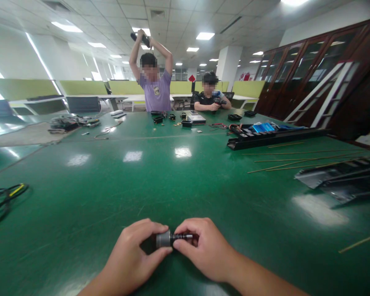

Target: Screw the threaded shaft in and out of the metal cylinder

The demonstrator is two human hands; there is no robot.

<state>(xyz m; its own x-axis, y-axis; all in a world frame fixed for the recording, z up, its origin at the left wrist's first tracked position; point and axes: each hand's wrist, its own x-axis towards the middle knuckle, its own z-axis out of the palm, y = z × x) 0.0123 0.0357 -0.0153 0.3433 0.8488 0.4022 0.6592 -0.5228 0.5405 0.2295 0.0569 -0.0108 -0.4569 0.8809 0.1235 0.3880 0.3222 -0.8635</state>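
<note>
Gray metal cyl. part (163, 239): on my head-cam feed, long axis approx. L–R over green table (126, 176). L hand (135, 248) grips wide end; R hand (207, 250) pinches thin ribbed shaft (181, 237). Part lies btwn the 2, equally near; table contact unclear.

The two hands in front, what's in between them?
In the head view, a grey metal cylinder with a thin shaft: the left hand holds the cylinder, the right hand the shaft.
</note>
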